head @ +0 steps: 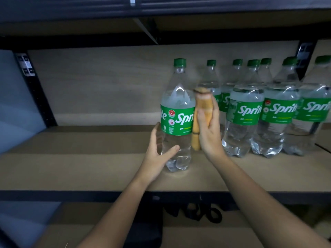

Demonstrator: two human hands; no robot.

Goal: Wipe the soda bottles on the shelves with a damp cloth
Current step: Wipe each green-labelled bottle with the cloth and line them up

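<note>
Partly hidden: rightmost bottle (317,108) cut off; cloth (201,119) blurred.

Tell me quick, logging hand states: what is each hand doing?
Left hand: open, cupped round the front Sprite bottle.
Right hand: gripping the folded orange cloth.

Sprite bottle (177,115) — upright, shelf front | orange cloth (201,113) — folded, beside it

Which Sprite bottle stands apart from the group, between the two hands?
The leftmost bottle, alone between the left hand and the right hand holding the orange cloth; the others cluster farther right.
</note>
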